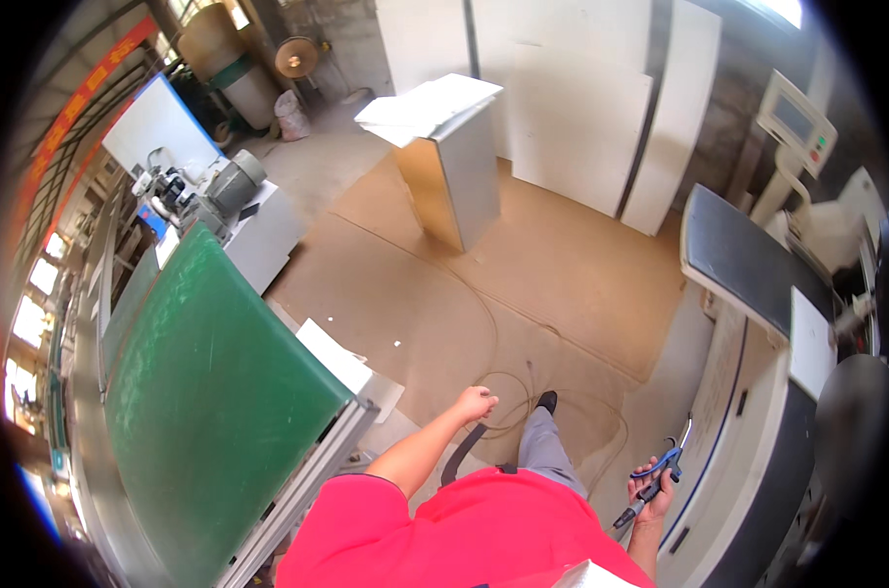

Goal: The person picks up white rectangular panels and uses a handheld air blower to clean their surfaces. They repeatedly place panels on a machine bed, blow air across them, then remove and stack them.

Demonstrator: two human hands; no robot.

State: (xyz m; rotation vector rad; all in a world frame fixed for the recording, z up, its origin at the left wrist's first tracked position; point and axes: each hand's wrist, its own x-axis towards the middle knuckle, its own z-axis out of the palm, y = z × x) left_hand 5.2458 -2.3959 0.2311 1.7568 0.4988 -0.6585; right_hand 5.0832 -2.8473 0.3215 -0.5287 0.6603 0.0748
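Note:
In my right hand (pixel 652 492) is a blue air blow gun (pixel 669 461) with a thin metal nozzle pointing forward. My fingers wrap round its handle, and a dark hose fitting (pixel 632 512) sits at its lower end. My left hand (pixel 477 403) is closed in front of my body, over the floor. Whatever it may hold is hidden by the curled fingers. A dark strap (pixel 462 456) hangs just below that hand, and I cannot tell whether the two touch. A thin coiled hose (pixel 508 376) lies on the floor beyond the left hand.
A green conveyor belt (pixel 209 412) runs along my left. On my right stands a machine with a black top (pixel 738 255) and a control panel (pixel 797 120). Ahead, white sheets (pixel 430 106) lie on an upright panel stack (pixel 469 186). Large white boards (pixel 576 127) lean against the wall.

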